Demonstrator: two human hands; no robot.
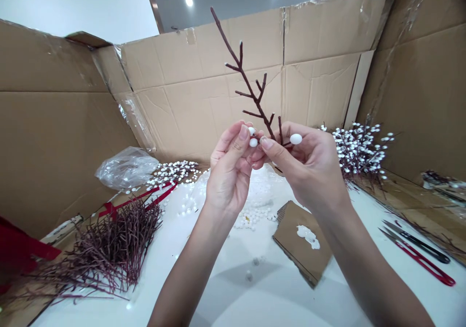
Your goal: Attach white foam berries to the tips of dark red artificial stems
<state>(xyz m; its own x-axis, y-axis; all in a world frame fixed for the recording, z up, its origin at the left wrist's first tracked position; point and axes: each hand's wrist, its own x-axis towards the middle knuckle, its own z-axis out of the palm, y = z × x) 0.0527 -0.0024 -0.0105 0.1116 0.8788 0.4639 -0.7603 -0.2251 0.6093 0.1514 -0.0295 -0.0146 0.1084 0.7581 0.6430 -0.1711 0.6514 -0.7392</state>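
A dark brown artificial twig (251,87) with several short side shoots stands upright between my hands. My right hand (307,159) is closed round its lower part, thumb and fingers pinching the stem. One white bead (296,138) sits on a side shoot over the right hand's knuckles. My left hand (231,164) pinches at a short shoot on the twig's left, where two small white beads (253,142) show by the thumb tip. Whether the fingers press a bead or the shoot itself is partly hidden. The upper shoots carry whitish tips and no beads.
A heap of bare twigs (112,244) lies at left near a red ribbon (160,198) and a clear plastic bag (125,167). Loose white beads (251,218) are behind a cardboard piece (302,249) with white glue. Beaded twigs (360,150) and red snips (418,256) lie right.
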